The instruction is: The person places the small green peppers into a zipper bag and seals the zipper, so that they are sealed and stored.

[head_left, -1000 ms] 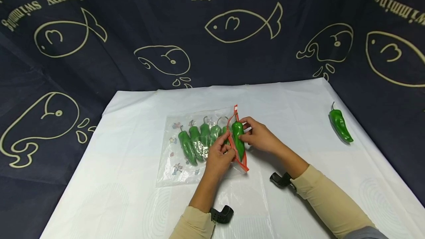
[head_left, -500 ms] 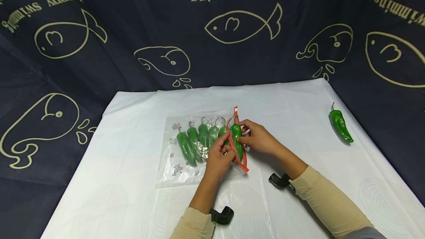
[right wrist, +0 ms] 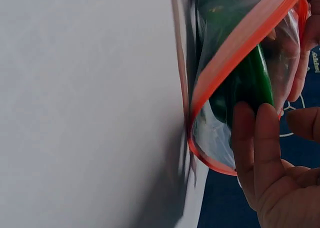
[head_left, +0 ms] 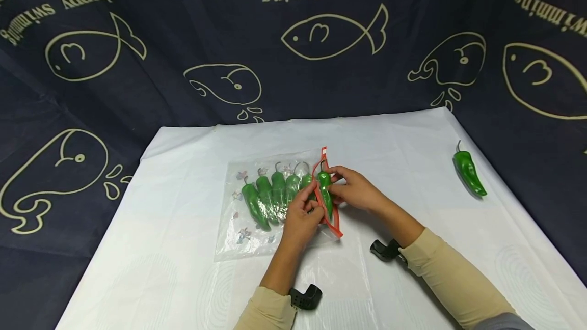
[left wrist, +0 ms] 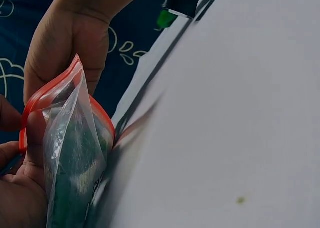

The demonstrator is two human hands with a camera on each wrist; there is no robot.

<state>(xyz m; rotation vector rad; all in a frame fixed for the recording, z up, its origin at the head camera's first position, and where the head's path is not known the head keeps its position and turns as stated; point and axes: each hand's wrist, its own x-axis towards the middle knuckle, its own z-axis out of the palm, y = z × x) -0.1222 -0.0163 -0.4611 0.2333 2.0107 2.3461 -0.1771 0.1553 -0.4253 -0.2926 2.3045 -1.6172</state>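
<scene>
A clear plastic zip bag with a red zip edge lies on the table, several green peppers side by side inside it. My left hand pinches the red edge at the bag's mouth and holds it apart. One more green pepper is in the mouth, mostly past the red rim. Straight fingers of my right hand press on its side; in the right wrist view the fingertips touch the pepper and the thumb stands off it. The left wrist view shows the bag from its side.
A single green pepper lies on the white-covered table at the far right. A dark curtain with fish drawings hangs behind the table. Black wrist cameras are strapped to both forearms.
The pepper at the mouth has moved left, deeper into the bag, with the right hand following it. The peppers inside have shifted slightly left. The left hand has stayed put.
</scene>
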